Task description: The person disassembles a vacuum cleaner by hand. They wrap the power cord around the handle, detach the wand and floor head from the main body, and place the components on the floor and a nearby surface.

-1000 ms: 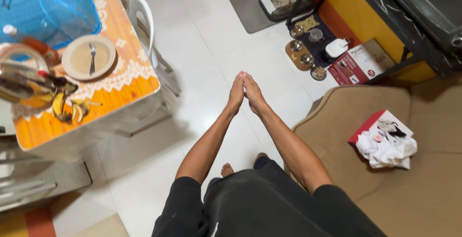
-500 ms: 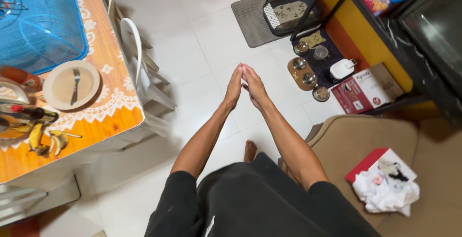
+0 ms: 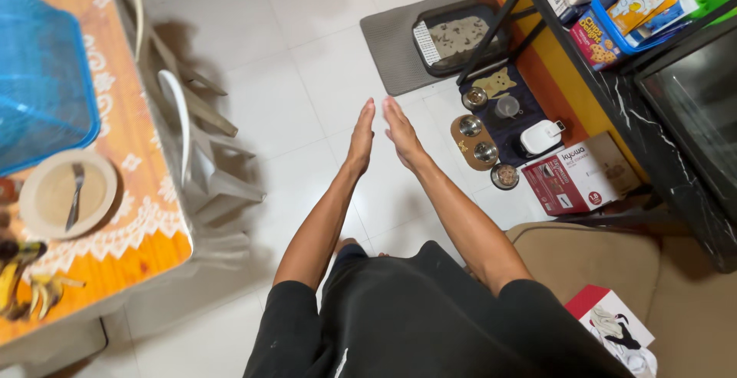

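Note:
Both my arms stretch out in front of me over the white tiled floor [image 3: 292, 33]. My left hand [image 3: 361, 137] and my right hand [image 3: 400, 131] are flat, fingers straight and together, palms facing each other with a small gap between them. Neither hand holds anything. Below them I see my black shirt and shorts [image 3: 414, 316]. Nearest to the hands, on the floor to the right, stand several small pet bowls [image 3: 477, 138].
A table with an orange patterned cloth [image 3: 146, 217] stands at the left, bearing a blue mesh food cover [image 3: 42, 79], a plate with a fork [image 3: 67, 194] and bananas [image 3: 23, 278]. White plastic chairs [image 3: 192, 140] sit beside it. A litter tray [image 3: 461, 36], red box [image 3: 576, 178], dark shelf [image 3: 660, 102] and beige sofa [image 3: 614, 263] lie right.
My palms, pressed together before, have come slightly apart. The view has shifted, showing more of the shelf and the table at the left.

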